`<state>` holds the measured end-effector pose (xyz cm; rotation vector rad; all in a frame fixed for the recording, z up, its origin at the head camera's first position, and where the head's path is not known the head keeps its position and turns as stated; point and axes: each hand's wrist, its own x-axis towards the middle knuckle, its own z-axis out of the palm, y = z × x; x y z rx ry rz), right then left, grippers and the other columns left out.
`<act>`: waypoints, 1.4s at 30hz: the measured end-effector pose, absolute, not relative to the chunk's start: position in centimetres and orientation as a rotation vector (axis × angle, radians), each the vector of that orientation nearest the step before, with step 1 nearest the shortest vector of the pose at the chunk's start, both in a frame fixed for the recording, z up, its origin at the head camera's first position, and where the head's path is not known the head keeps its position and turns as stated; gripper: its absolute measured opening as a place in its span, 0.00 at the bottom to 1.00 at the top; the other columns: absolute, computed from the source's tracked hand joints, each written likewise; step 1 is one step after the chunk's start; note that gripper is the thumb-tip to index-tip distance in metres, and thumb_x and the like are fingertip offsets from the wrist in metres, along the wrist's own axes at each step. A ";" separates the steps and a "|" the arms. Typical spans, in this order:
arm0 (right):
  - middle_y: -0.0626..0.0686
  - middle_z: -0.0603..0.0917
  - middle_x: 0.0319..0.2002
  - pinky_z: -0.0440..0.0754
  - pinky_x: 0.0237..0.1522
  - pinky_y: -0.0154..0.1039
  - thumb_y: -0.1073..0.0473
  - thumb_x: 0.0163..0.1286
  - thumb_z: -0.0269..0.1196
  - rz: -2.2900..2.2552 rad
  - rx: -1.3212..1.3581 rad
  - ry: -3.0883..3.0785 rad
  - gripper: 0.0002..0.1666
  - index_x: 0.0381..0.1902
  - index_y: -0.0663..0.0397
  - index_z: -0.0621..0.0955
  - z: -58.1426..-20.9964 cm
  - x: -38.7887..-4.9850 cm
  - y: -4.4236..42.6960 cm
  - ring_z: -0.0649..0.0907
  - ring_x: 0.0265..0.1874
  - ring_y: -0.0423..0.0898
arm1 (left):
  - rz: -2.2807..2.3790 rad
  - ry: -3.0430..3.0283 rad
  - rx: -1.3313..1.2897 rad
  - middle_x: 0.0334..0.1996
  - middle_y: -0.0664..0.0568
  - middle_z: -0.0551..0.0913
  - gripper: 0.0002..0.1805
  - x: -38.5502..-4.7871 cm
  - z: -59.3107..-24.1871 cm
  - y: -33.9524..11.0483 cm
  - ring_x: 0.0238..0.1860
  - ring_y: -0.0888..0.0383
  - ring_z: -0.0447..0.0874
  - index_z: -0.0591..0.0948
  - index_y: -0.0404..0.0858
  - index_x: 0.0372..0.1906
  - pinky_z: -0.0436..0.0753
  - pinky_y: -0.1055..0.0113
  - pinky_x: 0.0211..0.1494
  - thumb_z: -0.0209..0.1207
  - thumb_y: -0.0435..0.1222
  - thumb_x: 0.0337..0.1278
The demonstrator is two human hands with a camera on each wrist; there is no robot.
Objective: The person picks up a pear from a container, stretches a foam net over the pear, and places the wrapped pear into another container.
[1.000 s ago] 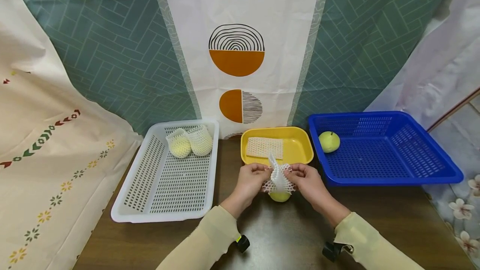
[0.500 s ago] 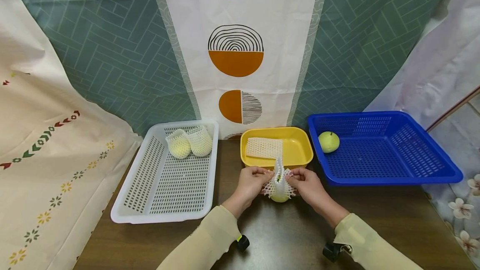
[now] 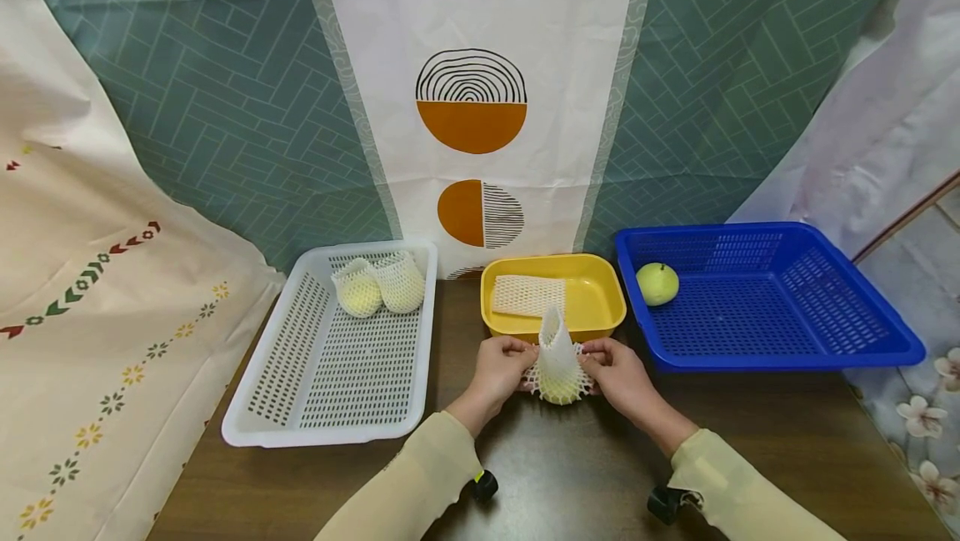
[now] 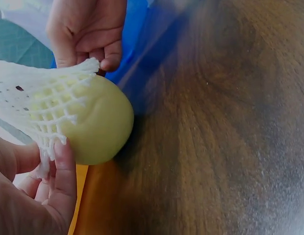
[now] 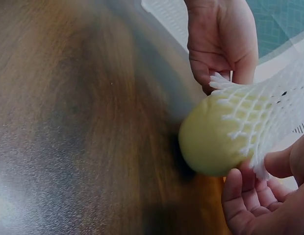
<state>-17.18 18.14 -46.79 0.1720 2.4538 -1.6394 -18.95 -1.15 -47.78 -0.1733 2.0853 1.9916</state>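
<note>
A white foam net sleeve (image 3: 556, 349) covers the top and upper sides of a pale yellow-green pear (image 4: 110, 125) standing on the table. Its free end rises above the fruit as a tube. On the left, my left hand (image 3: 497, 368) pinches the sleeve's lower edge between thumb and fingers. Opposite it, my right hand (image 3: 621, 373) pinches the other side of that edge and stretches it outward. Both wrist views show the pear's lower part bare, below the netting (image 5: 250, 115). The pear's stem is hidden.
Behind the hands, a yellow tray (image 3: 592, 299) holds flat foam netting (image 3: 528, 296). The white basket (image 3: 247, 433) at left contains two netted fruits (image 3: 381, 287). At right, a blue basket (image 3: 780, 362) holds one bare pear (image 3: 657, 284).
The sleeve's edge has come lower over the pear, and its upper end now stands up as a tube. The stem, visible half a second ago, is covered. Both hands have barely shifted.
</note>
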 end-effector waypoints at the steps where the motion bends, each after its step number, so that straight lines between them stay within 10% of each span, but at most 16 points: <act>1: 0.60 0.81 0.39 0.81 0.27 0.38 0.57 0.68 0.57 -1.633 0.165 2.457 0.19 0.51 0.64 0.73 -46.9 -17.2 18.2 0.79 0.27 0.44 | 1.987 2.094 -0.174 0.29 0.47 0.82 0.11 -19.0 -47.9 -1.2 0.23 0.58 0.80 0.80 0.31 0.36 0.84 0.62 0.26 0.63 0.36 0.55; 22: 0.57 0.78 0.57 0.80 0.50 0.48 0.66 0.56 0.62 -1.418 -0.256 2.600 0.33 0.62 0.55 0.71 -44.4 -16.9 19.2 0.81 0.52 0.53 | 1.503 2.554 0.268 0.48 0.45 0.83 0.24 -18.3 -43.6 -2.3 0.48 0.51 0.83 0.80 0.36 0.53 0.82 0.65 0.48 0.63 0.24 0.45; 31: 0.48 0.80 0.55 0.80 0.50 0.48 0.50 0.49 0.74 -1.429 -0.380 2.539 0.38 0.59 0.45 0.75 -44.5 -16.9 18.8 0.82 0.51 0.47 | 1.427 2.557 0.349 0.43 0.50 0.86 0.17 -17.8 -43.4 -1.9 0.46 0.54 0.84 0.84 0.40 0.46 0.82 0.67 0.45 0.66 0.30 0.45; 42: 0.49 0.82 0.52 0.82 0.45 0.39 0.53 0.47 0.75 -1.382 -0.372 2.576 0.36 0.57 0.47 0.77 -45.0 -16.7 18.5 0.83 0.49 0.45 | 1.346 2.615 0.341 0.32 0.56 0.87 0.13 -17.9 -44.2 -2.1 0.36 0.61 0.83 0.86 0.42 0.38 0.79 0.71 0.36 0.62 0.32 0.42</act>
